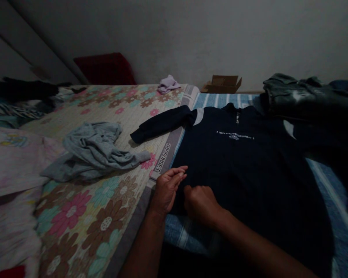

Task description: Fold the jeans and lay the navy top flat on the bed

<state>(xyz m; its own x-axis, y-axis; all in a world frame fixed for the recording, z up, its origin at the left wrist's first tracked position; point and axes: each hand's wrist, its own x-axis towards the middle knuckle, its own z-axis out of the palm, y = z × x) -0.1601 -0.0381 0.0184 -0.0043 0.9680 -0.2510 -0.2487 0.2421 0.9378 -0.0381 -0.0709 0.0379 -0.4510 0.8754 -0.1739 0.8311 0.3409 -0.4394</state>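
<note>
A dark navy sweatshirt (232, 170) with a short zip collar, pale shoulder patches and small white chest print lies spread out in front of me. Its left-side sleeve reaches across onto the flowered bedding. Beside the garment's lower left edge, my left hand (168, 189) is held with fingers loosely extended and thumb close to them; nothing shows in it. Just to the right, my right hand (201, 204) is closed in a fist at the lower left part of the sweatshirt, apparently gripping its cloth. Its fingertips are hidden underneath.
A crumpled grey garment (95, 150) lies on the flowered bedding (104, 200), with pale pink clothes (17, 166) farther left. Behind are a small lilac cloth (168, 84) and an open cardboard box (223, 84). Folded dark clothes (307, 94) are piled at right on the blue striped sheet (324, 177).
</note>
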